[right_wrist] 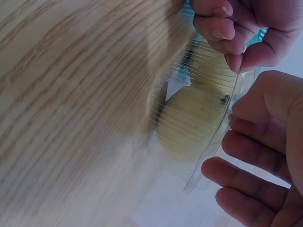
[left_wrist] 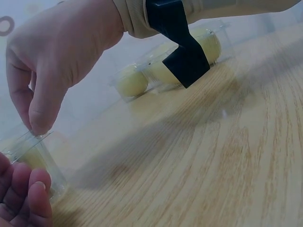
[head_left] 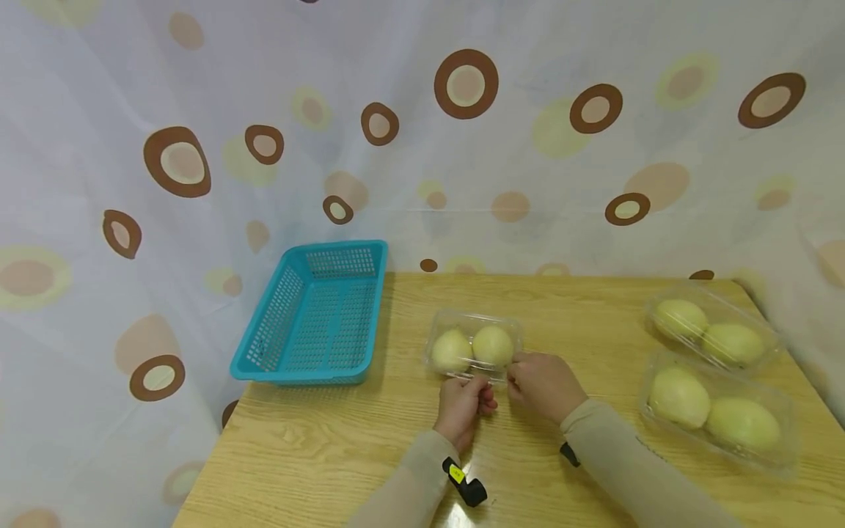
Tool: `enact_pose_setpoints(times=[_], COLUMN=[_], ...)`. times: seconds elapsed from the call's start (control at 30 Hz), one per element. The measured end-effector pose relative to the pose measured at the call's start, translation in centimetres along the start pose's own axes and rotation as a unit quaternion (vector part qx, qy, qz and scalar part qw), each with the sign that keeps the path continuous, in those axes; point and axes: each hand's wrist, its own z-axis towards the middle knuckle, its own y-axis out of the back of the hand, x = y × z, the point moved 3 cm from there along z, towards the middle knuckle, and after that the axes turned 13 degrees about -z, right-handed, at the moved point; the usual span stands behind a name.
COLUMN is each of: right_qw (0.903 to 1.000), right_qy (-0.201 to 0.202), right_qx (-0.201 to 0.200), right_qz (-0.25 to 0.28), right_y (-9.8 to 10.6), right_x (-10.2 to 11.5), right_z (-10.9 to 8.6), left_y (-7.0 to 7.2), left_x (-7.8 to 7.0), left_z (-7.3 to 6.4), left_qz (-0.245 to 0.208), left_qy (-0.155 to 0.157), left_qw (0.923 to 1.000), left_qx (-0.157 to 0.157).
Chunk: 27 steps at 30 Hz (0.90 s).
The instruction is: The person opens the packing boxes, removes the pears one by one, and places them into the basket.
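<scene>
A clear plastic box [head_left: 472, 370] with two pale yellow-green round fruits [head_left: 492, 346] sits near the middle of the wooden table; the exact kind of fruit is hard to tell. My left hand [head_left: 461, 409] pinches the box's front rim between thumb and forefinger, as the right wrist view shows. Close beside it, my right hand [head_left: 544, 383] pinches the same rim near the right front corner with thumb and forefinger, its other fingers loosely bent. Seen from the right wrist, a fruit [right_wrist: 191, 125] shows through the ribbed wall of the box.
A blue plastic basket [head_left: 310, 378] with mesh walls stands at the table's left. On the right lie two more clear boxes, the rear one [head_left: 766, 330] and the front one [head_left: 785, 411], each with two similar fruits. A patterned curtain [head_left: 409, 169] hangs behind the table [head_left: 297, 455].
</scene>
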Motion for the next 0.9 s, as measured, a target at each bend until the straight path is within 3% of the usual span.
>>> enact_pose_setpoints(times=[0.27,0.9], right_qw=[0.9996,0.9972], right_qy=[0.005,0.045], right_qx=[-0.012,-0.049], right_qz=[-0.027,-0.036], right_y=[-0.09,-0.62], right_x=[-0.06,0.21], right_z=[-0.04,-0.29], left_y=[-0.26,-0.15], left_x=[0.00,0.02], left_z=[0.08,-0.19], left_qz=[0.001,0.005], left_qy=[0.000,-0.008], left_qw=[1.0000,0.9999], left_qx=[-0.006,-0.012])
